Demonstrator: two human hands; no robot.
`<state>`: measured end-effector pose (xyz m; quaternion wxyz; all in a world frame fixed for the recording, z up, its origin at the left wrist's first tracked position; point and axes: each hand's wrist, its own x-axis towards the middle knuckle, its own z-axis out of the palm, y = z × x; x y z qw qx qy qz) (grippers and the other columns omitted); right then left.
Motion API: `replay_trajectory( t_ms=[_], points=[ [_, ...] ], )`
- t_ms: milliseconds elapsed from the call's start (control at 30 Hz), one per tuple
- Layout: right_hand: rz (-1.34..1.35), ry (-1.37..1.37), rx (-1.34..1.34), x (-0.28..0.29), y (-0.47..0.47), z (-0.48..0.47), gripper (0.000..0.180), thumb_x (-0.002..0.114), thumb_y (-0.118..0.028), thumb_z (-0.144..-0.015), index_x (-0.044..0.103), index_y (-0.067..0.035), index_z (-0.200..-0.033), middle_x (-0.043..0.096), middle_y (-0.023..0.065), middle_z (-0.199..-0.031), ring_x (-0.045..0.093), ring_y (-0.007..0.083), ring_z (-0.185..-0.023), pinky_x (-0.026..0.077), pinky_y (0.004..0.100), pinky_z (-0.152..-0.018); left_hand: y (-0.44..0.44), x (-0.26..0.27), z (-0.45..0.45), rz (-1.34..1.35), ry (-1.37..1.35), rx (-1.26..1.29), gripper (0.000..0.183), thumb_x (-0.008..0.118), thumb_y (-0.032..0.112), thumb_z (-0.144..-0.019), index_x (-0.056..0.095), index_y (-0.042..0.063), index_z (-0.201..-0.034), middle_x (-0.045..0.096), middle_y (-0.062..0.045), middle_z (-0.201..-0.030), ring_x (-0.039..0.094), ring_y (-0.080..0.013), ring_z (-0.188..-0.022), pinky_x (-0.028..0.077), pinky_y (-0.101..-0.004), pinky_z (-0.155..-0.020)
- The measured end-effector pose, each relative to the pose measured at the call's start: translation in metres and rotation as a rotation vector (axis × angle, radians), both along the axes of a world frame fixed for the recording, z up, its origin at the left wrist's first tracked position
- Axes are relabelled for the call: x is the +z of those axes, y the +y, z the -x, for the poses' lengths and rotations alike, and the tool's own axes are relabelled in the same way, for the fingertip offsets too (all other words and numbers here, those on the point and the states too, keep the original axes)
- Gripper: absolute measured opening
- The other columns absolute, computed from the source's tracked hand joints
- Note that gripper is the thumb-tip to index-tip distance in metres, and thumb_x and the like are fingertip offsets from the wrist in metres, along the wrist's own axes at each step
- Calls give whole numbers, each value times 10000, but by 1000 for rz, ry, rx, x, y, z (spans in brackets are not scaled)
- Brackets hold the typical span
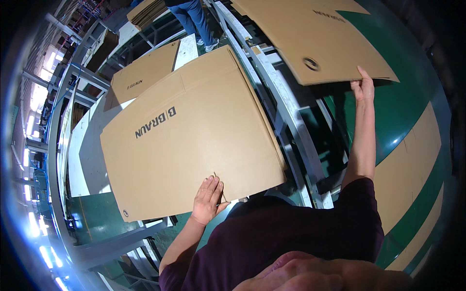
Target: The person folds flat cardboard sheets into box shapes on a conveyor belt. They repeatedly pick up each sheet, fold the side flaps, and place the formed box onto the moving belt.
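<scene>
A large flat printed cardboard sheet (204,134), with more cardboard beneath its right edge, lies before me. My left hand (208,200) rests on its near edge, by a slot, with the fingers laid flat on top and the thumb at the edge. On the right my right hand (363,85) grips the near edge of another cardboard sheet (320,40), thumb or finger over the top. That sheet reaches over the metal rails and a green surface. What lies under it is mostly hidden.
Metal frame rails (291,120) run between the two sheets. Flat cardboard blanks (407,171) lie on the green surface (389,120) at right. Another printed cardboard sheet (145,71) lies on a white tabletop (87,156). A person in jeans (193,22) stands at the far end.
</scene>
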<state>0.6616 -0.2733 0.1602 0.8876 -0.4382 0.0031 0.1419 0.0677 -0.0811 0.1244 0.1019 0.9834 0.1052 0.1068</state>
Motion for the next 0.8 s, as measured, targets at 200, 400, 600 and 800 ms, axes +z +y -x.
replay_trajectory(
  t_ms=[200,400,600,800],
  points=[
    [-10,-304,103,69,91,254,185,592,-25,-834,557,-15,-1016,589,61,-916,589,114,-728,434,215,-499,0,-1,3,28,-81,-7,678,726,358,-707,507,7,-1244,470,-183,-1317,429,-361,-1248,343,-469,-1060],
    [-104,-88,870,3,92,471,224,581,-102,-857,538,18,-1040,601,56,-904,579,157,-884,477,339,-761,-3,-12,10,107,-54,42,561,682,378,-758,533,38,-1179,560,-169,-1144,521,-328,-1105,414,-446,-953],
    [-377,224,1075,-42,106,548,267,432,-71,-918,449,15,-1170,578,184,-1098,613,367,-986,493,474,-860,-11,-38,26,387,272,140,432,505,369,-881,454,118,-1228,443,-104,-1279,418,-239,-1205,340,-389,-991],
    [44,367,1631,-35,129,596,401,437,-181,-966,397,42,-1296,520,293,-1219,594,418,-1015,509,484,-841,-27,-44,56,59,271,0,732,415,538,-907,143,130,-1450,179,-69,-1500,199,-220,-1381,177,-401,-1112]
  ],
)
